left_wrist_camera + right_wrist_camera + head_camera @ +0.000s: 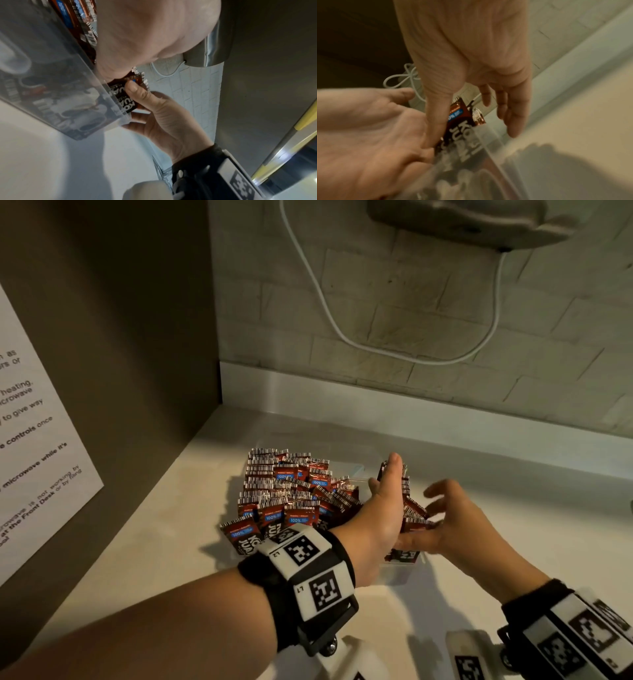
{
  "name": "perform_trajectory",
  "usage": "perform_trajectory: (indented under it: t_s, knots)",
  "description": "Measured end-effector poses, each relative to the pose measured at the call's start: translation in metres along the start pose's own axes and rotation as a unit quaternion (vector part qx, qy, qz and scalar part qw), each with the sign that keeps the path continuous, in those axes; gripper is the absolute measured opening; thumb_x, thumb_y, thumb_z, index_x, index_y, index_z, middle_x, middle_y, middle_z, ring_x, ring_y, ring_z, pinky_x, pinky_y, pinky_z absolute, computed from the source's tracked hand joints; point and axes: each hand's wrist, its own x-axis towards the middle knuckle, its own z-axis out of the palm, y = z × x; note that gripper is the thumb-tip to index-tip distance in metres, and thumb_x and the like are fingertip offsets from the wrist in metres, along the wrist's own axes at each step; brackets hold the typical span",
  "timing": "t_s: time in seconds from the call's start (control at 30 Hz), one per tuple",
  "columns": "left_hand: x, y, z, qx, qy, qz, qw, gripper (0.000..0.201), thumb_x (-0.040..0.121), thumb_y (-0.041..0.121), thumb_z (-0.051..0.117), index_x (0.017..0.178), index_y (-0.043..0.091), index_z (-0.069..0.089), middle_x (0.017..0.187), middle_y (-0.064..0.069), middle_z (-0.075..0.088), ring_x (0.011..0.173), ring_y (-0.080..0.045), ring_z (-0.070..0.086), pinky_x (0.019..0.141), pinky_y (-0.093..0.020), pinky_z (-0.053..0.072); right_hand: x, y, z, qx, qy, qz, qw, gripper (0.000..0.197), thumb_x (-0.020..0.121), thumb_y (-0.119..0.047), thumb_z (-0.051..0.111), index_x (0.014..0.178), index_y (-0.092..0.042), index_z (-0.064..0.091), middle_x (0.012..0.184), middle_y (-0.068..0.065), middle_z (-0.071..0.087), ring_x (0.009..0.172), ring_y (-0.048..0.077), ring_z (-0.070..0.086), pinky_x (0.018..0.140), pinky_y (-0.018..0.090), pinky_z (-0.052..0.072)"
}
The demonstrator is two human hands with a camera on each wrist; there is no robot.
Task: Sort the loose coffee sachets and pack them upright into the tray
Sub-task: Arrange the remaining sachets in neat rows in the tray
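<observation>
Now, left hand: your left hand [385, 508] stands on edge inside the clear tray [404, 571], fingers straight and together, its flat palm against a row of upright sachets [406, 484].
Right hand: your right hand [445, 522] is on the other side of that row, fingers spread and loosely bent; the thumb lies against the front packet, and nothing is pinched.
Sachets: most sit upright in a crowded block [291, 494] in the tray's left part; one packet [239, 534] leans at the near left corner.
Tray: it rests on the pale counter [154, 542], close to the back wall.
Head view only: the whole block of packets, the brown side panel with a printed notice [37, 446], and a white cable [329, 313] looping down the brick wall.
Left wrist view only: your right thumb [135, 89] pressing on a packet's face [128, 104] just above the tray's corner [123, 119].
Right wrist view only: your left palm [376, 135] open and flat beside a packet [462, 125], with your right fingers [511, 111] hanging apart above the tray rim; this picture is blurred.
</observation>
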Motion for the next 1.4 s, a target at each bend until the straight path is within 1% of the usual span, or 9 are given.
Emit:
perform_trajectory:
  t_s: [0.17,0.3,0.4,0.53,0.63,0.8,1.0,1.23,1.4]
  knots:
    - [0.023,-0.012,0.004,0.011,-0.004,-0.017,1.0,0.154,0.011,0.107,0.033,0.151,0.044,0.021,0.158,0.003,0.029,0.145,-0.023,0.028,0.116,-0.05,0.023,-0.002,0.004,0.006,0.082,-0.117,0.072,0.987,0.041,0.066,-0.002,0.083,0.102,-0.005,0.063,0.087,0.008,0.073,0.077,0.019,0.07,0.074,0.039,0.059]
    - [0.016,-0.005,0.003,0.022,0.006,-0.024,0.999,0.15,0.019,0.108,0.031,0.152,0.04,0.017,0.16,0.002,0.025,0.147,-0.023,0.022,0.117,-0.051,0.02,0.001,0.006,0.011,0.097,-0.057,0.095,0.989,0.047,0.063,-0.009,0.086,0.101,-0.004,0.06,0.081,0.013,0.072,0.067,0.023,0.071,0.062,0.039,0.06]
    - [0.009,0.001,0.005,0.044,0.015,-0.034,0.998,0.117,0.059,0.099,0.026,0.155,0.036,0.006,0.162,-0.003,0.015,0.149,-0.025,0.015,0.119,-0.052,0.012,-0.002,0.005,0.013,0.064,0.003,0.122,0.99,0.053,0.062,-0.024,0.088,0.1,-0.002,0.058,0.076,0.015,0.07,0.057,0.025,0.069,0.055,0.036,0.059]
    - [0.011,-0.001,0.006,0.045,0.005,-0.027,0.999,0.142,0.029,0.105,0.028,0.154,0.038,0.013,0.161,-0.001,0.022,0.146,-0.025,0.022,0.118,-0.053,0.017,-0.011,-0.001,0.02,-0.001,-0.041,0.075,0.996,0.023,0.084,-0.028,0.07,0.085,-0.006,0.062,0.076,0.009,0.069,0.072,0.032,0.069,0.07,0.046,0.058]
    - [0.009,-0.001,0.009,0.044,0.012,-0.024,0.999,0.127,0.045,0.1,0.03,0.154,0.036,0.014,0.16,-0.001,0.023,0.146,-0.024,0.021,0.117,-0.053,0.018,-0.016,-0.005,0.021,0.023,-0.093,0.059,0.994,0.008,0.093,-0.022,0.058,0.099,-0.018,0.057,0.094,-0.001,0.068,0.089,0.021,0.066,0.073,0.039,0.059]
    - [0.02,-0.007,0.007,0.017,0.009,-0.028,0.999,0.155,0.014,0.107,0.034,0.152,0.037,0.022,0.157,-0.001,0.031,0.144,-0.025,0.029,0.115,-0.053,0.022,-0.016,-0.006,0.013,0.03,-0.137,0.046,0.989,0.033,0.085,-0.015,0.068,0.112,-0.027,0.054,0.099,-0.005,0.067,0.091,0.016,0.066,0.07,0.032,0.057]
    - [0.028,-0.014,0.008,-0.006,-0.002,-0.049,0.999,0.158,0.01,0.106,0.036,0.151,0.038,0.022,0.158,-0.005,0.03,0.143,-0.031,0.03,0.113,-0.058,0.025,-0.012,-0.006,0.013,0.016,-0.153,0.058,0.986,0.042,0.082,-0.005,0.067,0.116,-0.025,0.053,0.1,0.0,0.066,0.089,0.018,0.066,0.064,0.029,0.058]
    - [0.027,-0.014,0.001,-0.013,0.01,-0.026,1.0,0.146,0.017,0.105,0.041,0.149,0.044,0.026,0.155,-0.004,0.035,0.14,-0.026,0.037,0.113,-0.052,0.028,-0.009,-0.004,0.014,0.022,-0.169,0.062,0.983,0.055,0.074,-0.011,0.077,0.115,-0.036,0.05,0.097,-0.007,0.069,0.089,0.016,0.066,0.063,0.027,0.056]
    - [0.012,-0.006,-0.007,-0.005,0.013,-0.014,1.0,0.099,0.065,0.092,0.04,0.137,0.025,0.052,0.127,-0.007,0.062,0.109,-0.021,0.063,0.098,-0.041,0.048,-0.004,-0.003,0.019,0.009,-0.135,0.054,0.989,0.072,0.069,-0.004,0.078,0.126,-0.035,0.047,0.097,-0.008,0.066,0.084,0.015,0.067,0.061,0.034,0.059]
